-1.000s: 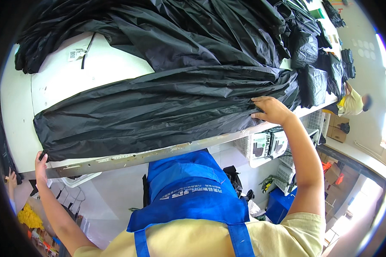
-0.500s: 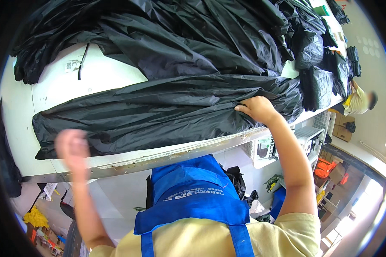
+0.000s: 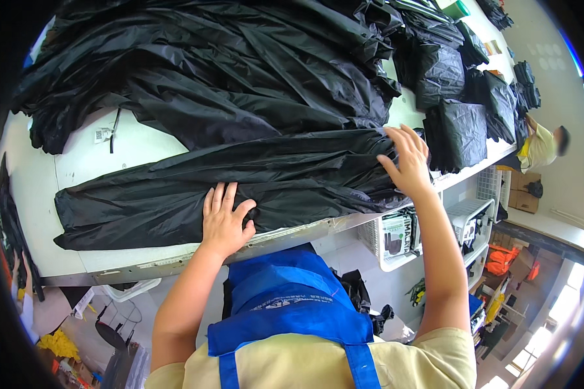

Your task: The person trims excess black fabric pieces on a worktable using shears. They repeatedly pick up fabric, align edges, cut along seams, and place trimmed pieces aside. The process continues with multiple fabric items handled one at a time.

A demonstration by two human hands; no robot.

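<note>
Left grip (image 3: 224, 228), spread, has moved rightward along the black fabric (image 3: 305, 174); right grip (image 3: 409, 165) spread too.

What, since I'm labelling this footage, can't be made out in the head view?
In the head view:
- Left hand: palm hidden by its own back.
- Dark bit by the thumb: lost against the black fabric.
- Black fabric: underside hidden by its top layer.
- Heap: far side cut off by the top edge.
- Tag: print too small.

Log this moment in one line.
left hand: on long black sheet | right hand: open, at sheet's right end | white table: beneath
</note>
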